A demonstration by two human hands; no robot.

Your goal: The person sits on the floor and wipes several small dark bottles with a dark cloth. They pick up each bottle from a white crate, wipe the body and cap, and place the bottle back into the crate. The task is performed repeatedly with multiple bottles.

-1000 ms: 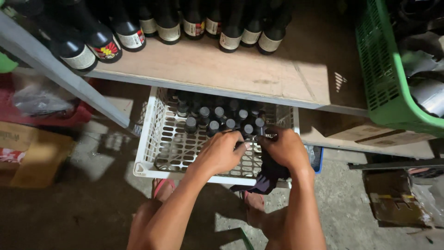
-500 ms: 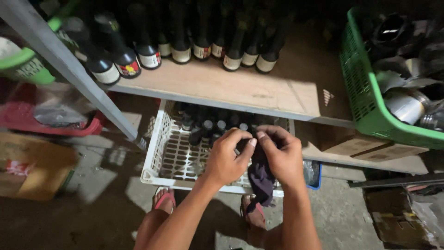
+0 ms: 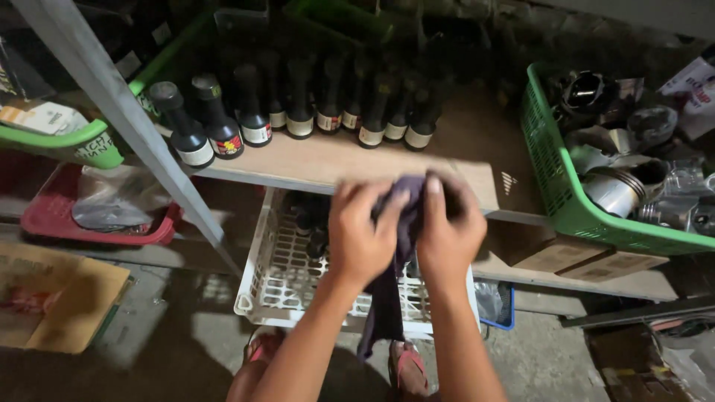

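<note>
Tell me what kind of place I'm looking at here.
Likely a workshop storeroom: dark bottles lined on a wooden shelf, a green basket of metal engine parts, a white crate on concrete floor.

Dim storeroom, wooden shelf (image 3: 313, 160) at twelve o'clock carrying dark bottles (image 3: 298, 112), grey metal upright (image 3: 119, 112) at ten o'clock, green plastic basket (image 3: 555, 186) at two o'clock, concrete floor (image 3: 171, 350) at seven o'clock, patchy light, cardboard (image 3: 59, 305) at nine o'clock.

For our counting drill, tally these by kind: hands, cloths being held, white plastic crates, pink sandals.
hands: 2, left hand and right hand
dark cloth: 1
white crate: 1
pink sandals: 2
total: 6
</note>
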